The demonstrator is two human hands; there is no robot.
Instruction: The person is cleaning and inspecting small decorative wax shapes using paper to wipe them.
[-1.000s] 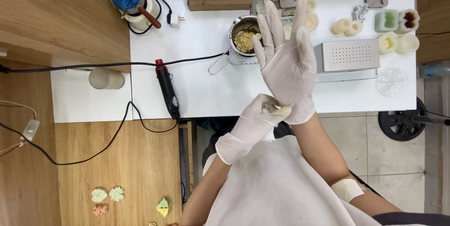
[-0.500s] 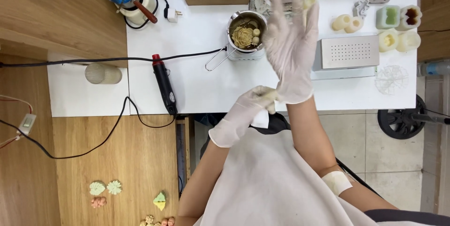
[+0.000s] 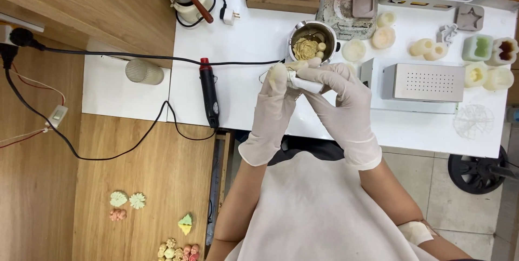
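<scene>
White worktop (image 3: pixel 254 39) fills the upper middle of the head view, set against pale wood flooring on the left and grey tile on the right; the person sits below in a light apron.

Both hands wear thin white disposable gloves and meet above the front part of the worktop. Left hand (image 3: pixel 273 107): fingers pointing up, fingertips closed around one end of a small white cylindrical piece (image 3: pixel 307 84). Right hand (image 3: pixel 343 104): fingers curled over the other end of the same piece, pinching it. The piece lies roughly level between the two grips, just below a small steel pot (image 3: pixel 312 42) that holds yellowish wax lumps. Whether the pot's handle touches the hands cannot be told.

Left of the hands, a black heat tool with a red collar (image 3: pixel 208 90) lies on the worktop, its black cable trailing onto the floor. Right of the hands, a perforated grey metal box (image 3: pixel 432 81). Behind it, several cream-coloured moulded candles (image 3: pixel 427 48) stand apart. A ribbed glass tumbler (image 3: pixel 143 71) lies at the far left. Small pastel flower-shaped pieces (image 3: pixel 127 200) lie on the wood floor.
</scene>
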